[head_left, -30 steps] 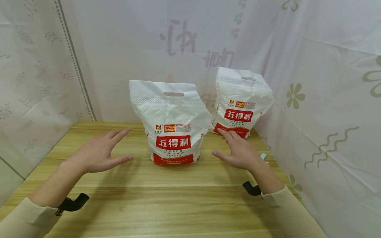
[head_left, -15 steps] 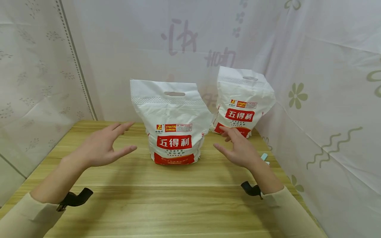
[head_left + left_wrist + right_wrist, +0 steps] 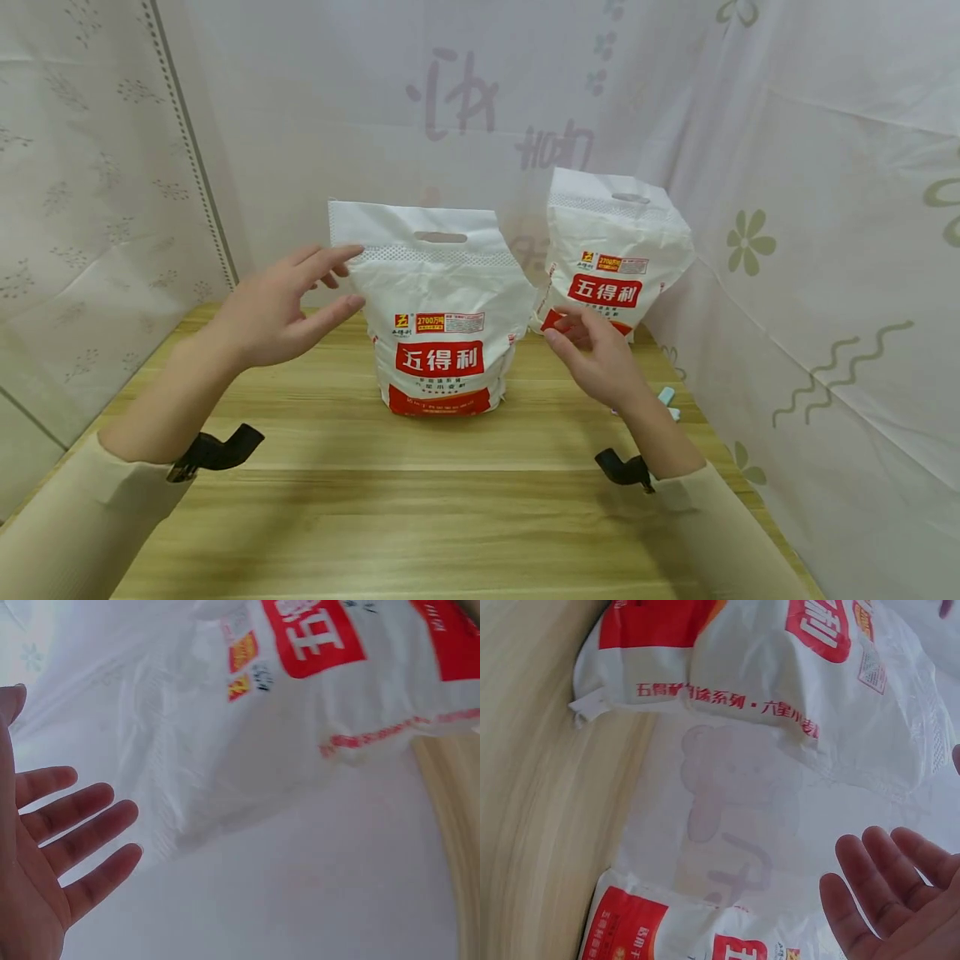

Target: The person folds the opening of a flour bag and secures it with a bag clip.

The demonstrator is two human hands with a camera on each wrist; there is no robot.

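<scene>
A white flour bag [image 3: 450,287] with red labels and a cut-out handle stands upright on the wooden table. My left hand [image 3: 273,304] is raised beside its upper left edge, fingers spread, with the fingertips overlapping the bag's dotted band in the head view. In the left wrist view, the left hand's fingers [image 3: 90,840] hold nothing. On the other side, my right hand [image 3: 603,358] hovers right of the bag with its fingers loosely bent around nothing. It partly hides the lower label of a second flour bag [image 3: 618,237] behind. Both bags appear in the right wrist view.
The second bag stands at the back right corner of the table [image 3: 420,517]. Small pale blue pieces [image 3: 666,397] lie near the right table edge, partly behind the right forearm. Patterned white curtains [image 3: 300,125] close in the table at the back and sides.
My left hand has risen and moved right, to the front bag's upper left edge. The right hand has risen slightly, its fingers bending more. Both bags stay in place.
</scene>
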